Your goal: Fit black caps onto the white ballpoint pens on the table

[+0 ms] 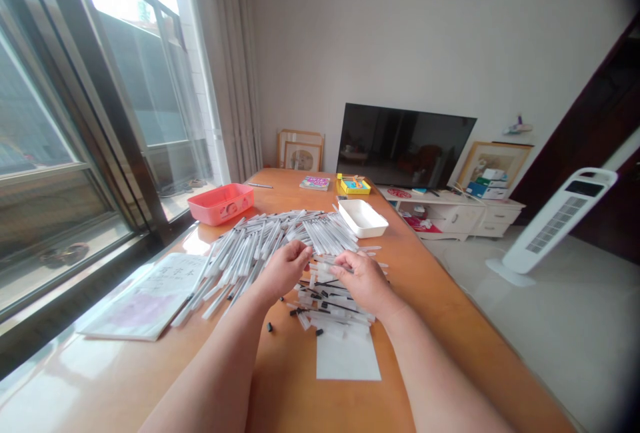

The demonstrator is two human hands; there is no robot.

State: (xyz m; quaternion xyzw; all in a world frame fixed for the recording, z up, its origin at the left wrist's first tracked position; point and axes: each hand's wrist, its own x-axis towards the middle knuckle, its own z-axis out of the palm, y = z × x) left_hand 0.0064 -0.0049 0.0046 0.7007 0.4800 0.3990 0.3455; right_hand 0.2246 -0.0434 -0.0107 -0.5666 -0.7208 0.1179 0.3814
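Now, past the pink tray (221, 203) and the heap of pens (260, 240), your left hand (283, 272) and right hand (363, 280) meet over the surface (280, 380), fingers pinched on one clear pen (325, 265) between them, with the white tray (363, 218) just beyond.

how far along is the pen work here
Looks partly done: a large pile of white pens lies fanned across the table. In hand: the left hand and right hand hold one pen between them. Left: loose refills and caps beneath the hands.
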